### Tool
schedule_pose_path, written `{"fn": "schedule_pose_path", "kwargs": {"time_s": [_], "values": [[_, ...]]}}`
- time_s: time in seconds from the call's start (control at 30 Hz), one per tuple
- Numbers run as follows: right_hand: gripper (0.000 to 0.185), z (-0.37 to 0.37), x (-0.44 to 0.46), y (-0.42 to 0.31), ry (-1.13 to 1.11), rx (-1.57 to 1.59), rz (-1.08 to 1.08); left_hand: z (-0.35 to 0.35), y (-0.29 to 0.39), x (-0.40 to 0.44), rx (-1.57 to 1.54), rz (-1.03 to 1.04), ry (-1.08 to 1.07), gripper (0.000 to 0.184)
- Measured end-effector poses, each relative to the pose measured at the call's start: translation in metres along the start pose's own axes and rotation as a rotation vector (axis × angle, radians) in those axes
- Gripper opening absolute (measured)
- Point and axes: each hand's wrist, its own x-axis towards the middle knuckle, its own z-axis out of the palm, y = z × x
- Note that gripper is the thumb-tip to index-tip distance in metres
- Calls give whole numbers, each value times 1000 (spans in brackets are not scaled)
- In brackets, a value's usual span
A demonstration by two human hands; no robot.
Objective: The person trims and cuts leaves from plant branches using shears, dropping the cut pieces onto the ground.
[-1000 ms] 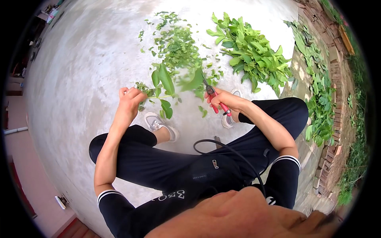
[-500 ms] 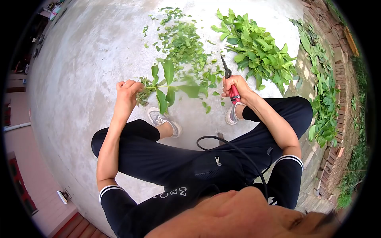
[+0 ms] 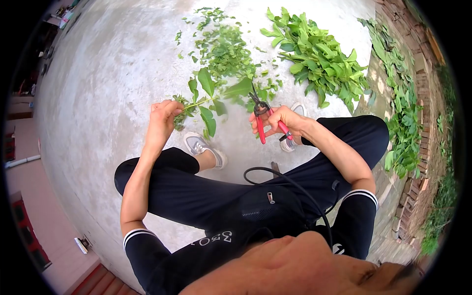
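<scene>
My left hand pinches the stem of a leafy green sprig. Several broad leaves spread from the stem toward the right. In my right hand is a pair of pruning shears with red handles and dark blades. The handles are spread apart, and the blades point up the view beside the sprig's outermost leaf. Whether the blades touch that leaf I cannot tell. Under the sprig and by my left fingers lies a small heap of thin stems.
Cut leaf pieces lie scattered on the concrete floor. A pile of leafy branches lies to the upper right. More greenery runs along a brick edging. A black cable loops over my lap.
My right hand has moved left and slightly down, bringing the shears close to the sprig. Their handles are now spread. The sprig's right-hand leaf has swung upward.
</scene>
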Motion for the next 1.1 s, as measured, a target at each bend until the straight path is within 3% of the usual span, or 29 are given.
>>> {"fn": "schedule_pose_path", "kwargs": {"time_s": [0.07, 0.17, 0.37, 0.47, 0.5, 0.63, 0.83, 0.93, 1.0, 1.1], "values": [[66, 4, -2, 0, 32, 21, -60, 4, -1, -2, 2, 31, -35, 14], [76, -4, 0, 0, 18, -16, 8, 9, -1, -3, -12, 29, -58, 18], [64, 4, -2, 6, -28, -169, -132, 9, 2, -2, -47, 8, -124, 24], [56, 3, 3, 10, 114, -240, -161, 11, 1, -2, -33, 87, -144, 25], [39, 0, 4, 9, 177, -266, -128, 11, 0, -2, -23, 116, -150, 26], [24, 2, 4, 5, 294, -232, -212, 11, 1, -1, -12, 98, -127, 27], [44, 2, 6, 10, 134, -49, -247, 13, -11, 0, -110, 17, -51, 31], [53, 11, -3, 5, 84, -119, -173, 11, -10, 1, -123, 20, -50, 28], [51, 2, 2, 8, 22, -141, -103, 9, -7, 2, -89, 12, -61, 22], [52, -7, 5, 13, -39, -139, -9, 13, -9, 2, -182, -22, 17, 28]]}}
